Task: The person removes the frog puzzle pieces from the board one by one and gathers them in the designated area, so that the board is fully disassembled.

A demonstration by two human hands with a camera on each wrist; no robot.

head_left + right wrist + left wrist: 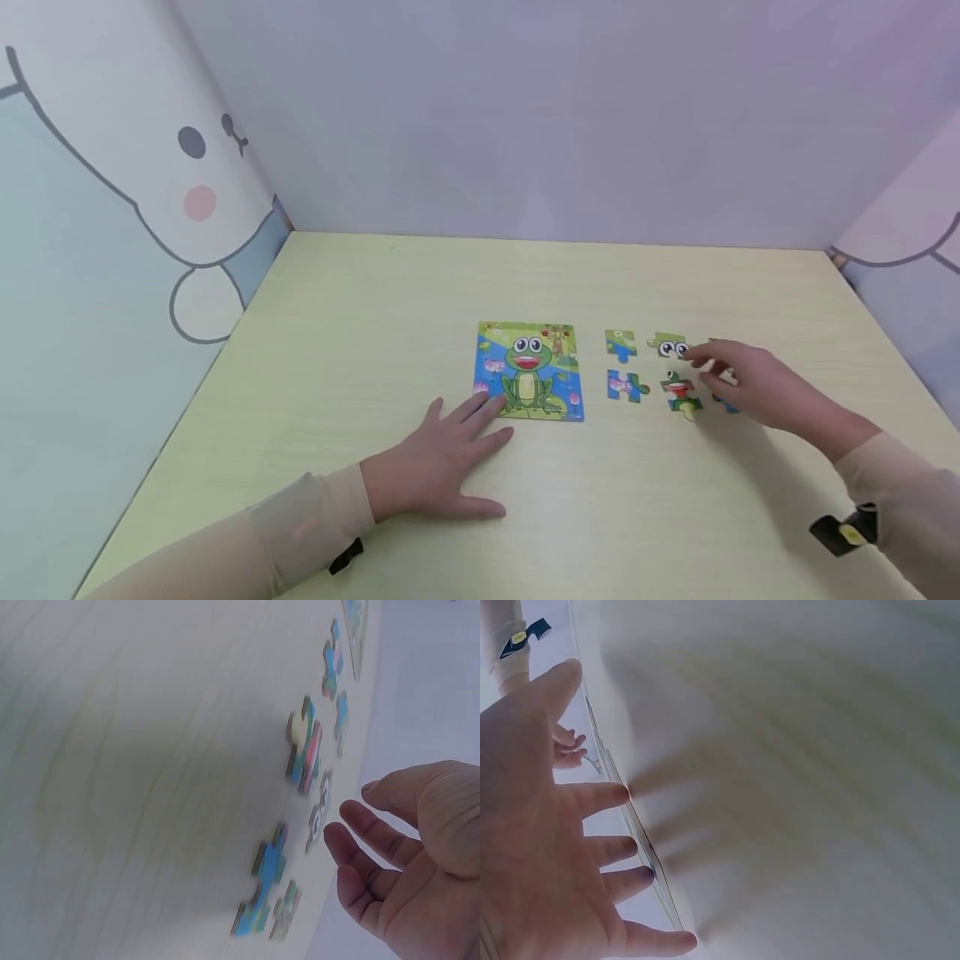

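Note:
A square frog puzzle picture [527,367] lies on the table. My left hand [442,461] is spread palm down, its fingertips at the picture's lower left corner. Several loose jigsaw pieces lie to the right in two rows. Among them are an eyes piece [670,345], a frog-mouth piece [681,394], a green-blue piece [621,343] and a blue piece with a pink flower [627,387]. Over the right-hand pieces hovers my right hand [753,387], fingers loosely bent, nothing visible between them. It partly hides the rightmost pieces; the right wrist view shows a blue one [264,879] and a green one [286,911].
The pale wooden table [337,333] meets a plain wall [525,125] at the back. Side panels with cartoon drawings [202,167] stand at left and right. A black band [846,530] hangs at the right sleeve.

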